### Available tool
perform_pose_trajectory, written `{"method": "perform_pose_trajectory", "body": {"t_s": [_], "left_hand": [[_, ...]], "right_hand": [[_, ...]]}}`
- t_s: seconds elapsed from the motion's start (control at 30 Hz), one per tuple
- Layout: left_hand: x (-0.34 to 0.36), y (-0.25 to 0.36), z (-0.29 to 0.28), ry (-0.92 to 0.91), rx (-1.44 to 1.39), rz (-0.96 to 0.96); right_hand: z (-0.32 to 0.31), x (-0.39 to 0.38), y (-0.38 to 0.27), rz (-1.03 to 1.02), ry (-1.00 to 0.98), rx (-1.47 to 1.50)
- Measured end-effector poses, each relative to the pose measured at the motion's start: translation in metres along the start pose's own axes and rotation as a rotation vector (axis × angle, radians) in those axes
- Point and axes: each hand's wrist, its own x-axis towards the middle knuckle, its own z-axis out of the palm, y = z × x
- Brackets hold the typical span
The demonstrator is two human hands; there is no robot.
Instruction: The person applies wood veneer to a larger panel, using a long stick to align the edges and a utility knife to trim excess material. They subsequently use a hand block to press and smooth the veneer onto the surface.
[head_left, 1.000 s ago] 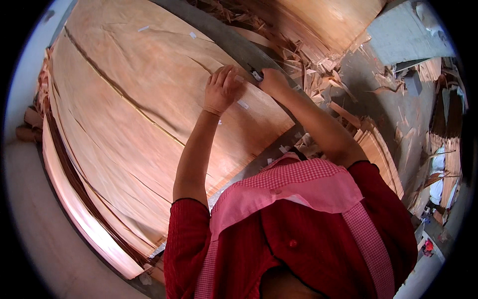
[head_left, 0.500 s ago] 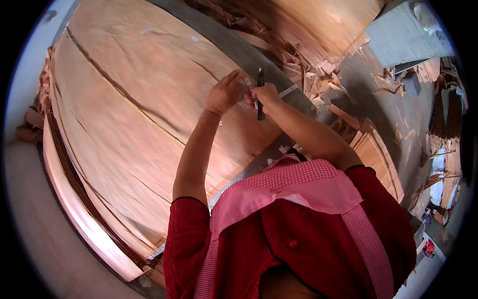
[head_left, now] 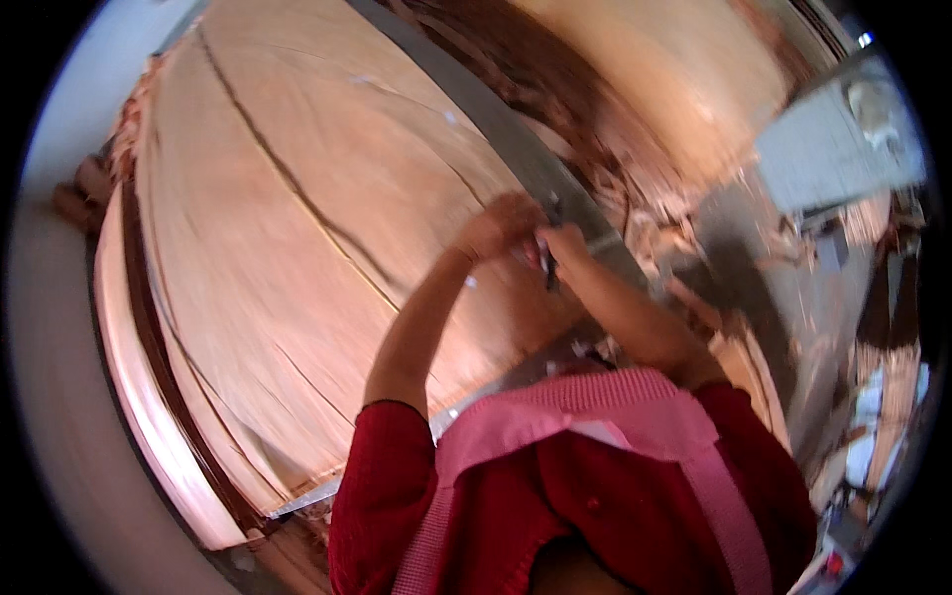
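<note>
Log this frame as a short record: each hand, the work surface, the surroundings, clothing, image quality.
Left hand: above the sheet, close to the right hand; grip unclear
Right hand: closed around a dark tool
Sheet: large, tan, wood-like, crossed by a long dark line
Surroundings: wood scraps and pale blue board, right
Clothing: pink apron, red top
Image: blurred at the hands

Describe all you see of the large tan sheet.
The tan sheet is broad and looks like thin wood veneer, rippled, with thin dark lines and a long dark crease edged yellow. Small white pieces dot it. It lies spread out, a grey strip along its right edge. The left hand is near that edge; blur hides whether it touches.
</note>
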Motion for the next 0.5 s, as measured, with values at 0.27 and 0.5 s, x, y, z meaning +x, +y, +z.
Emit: {"method": "perform_pose_trajectory", "body": {"t_s": [0.27,0.5], "left_hand": [[-0.01,0.009,-0.001,0.022,0.808,0.26],[-0.022,-0.002,0.001,0.044,0.787,0.221]], "right_hand": [[-0.013,0.001,-0.039,-0.202,-0.156,-0.758],[-0.006,0.014,-0.161,-0.209,-0.528,-1.491]]}}
